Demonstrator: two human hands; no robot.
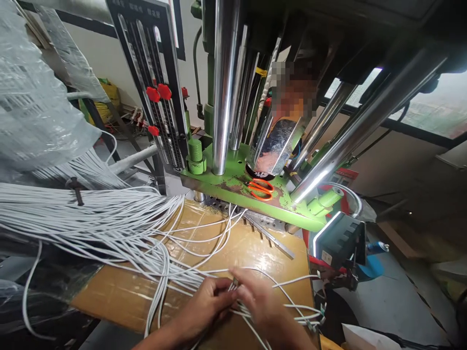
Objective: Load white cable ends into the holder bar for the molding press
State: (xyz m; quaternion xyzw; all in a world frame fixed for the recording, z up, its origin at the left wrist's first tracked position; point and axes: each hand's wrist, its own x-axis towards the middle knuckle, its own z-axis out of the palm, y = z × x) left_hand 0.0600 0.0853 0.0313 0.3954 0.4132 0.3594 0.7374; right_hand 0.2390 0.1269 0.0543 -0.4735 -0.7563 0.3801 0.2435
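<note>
Both hands work at the near edge of a counter (120, 296) covered in brown taped cardboard. The left hand (207, 301) and the right hand (257, 296) meet fingertip to fingertip, each grip narrowed in a pinch on the same few strands of white cable (109, 218). The cables fan in from a large bundle on the left, cross the cardboard, and gather under the hands; several loose ends trail off to the right of the right hand, past the counter edge. Behind the cardboard stands a green machine base (233, 182) carrying polished steel columns (223, 87). Orange-handled scissors (260, 188) lie flat on that base, well apart from the hands. A perforated metal strip (270, 236) lies along the far edge of the cardboard. Clear plastic sheeting (32, 97) hangs at upper left above the cable bundle.
</note>
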